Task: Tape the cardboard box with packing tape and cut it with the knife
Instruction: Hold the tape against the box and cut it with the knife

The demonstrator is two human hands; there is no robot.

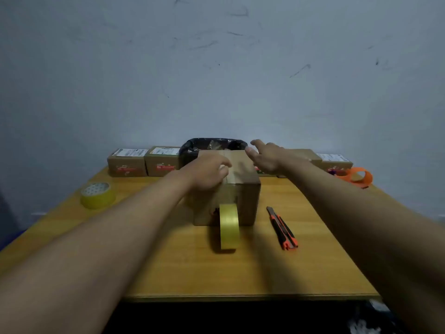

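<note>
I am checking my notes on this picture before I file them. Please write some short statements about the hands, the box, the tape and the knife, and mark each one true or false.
1. The left hand rests on top of the cardboard box. True.
2. The right hand holds the knife. False: the knife lies on the table, right of the box, and no hand touches it.
3. A tape roll stands on its edge in front of the box. True.
4. The other tape roll stands on its edge too. False: it lies flat near the table's left edge.
5. The right hand's fingers are closed in a fist. False: they are spread open at the box's far edge.
</note>
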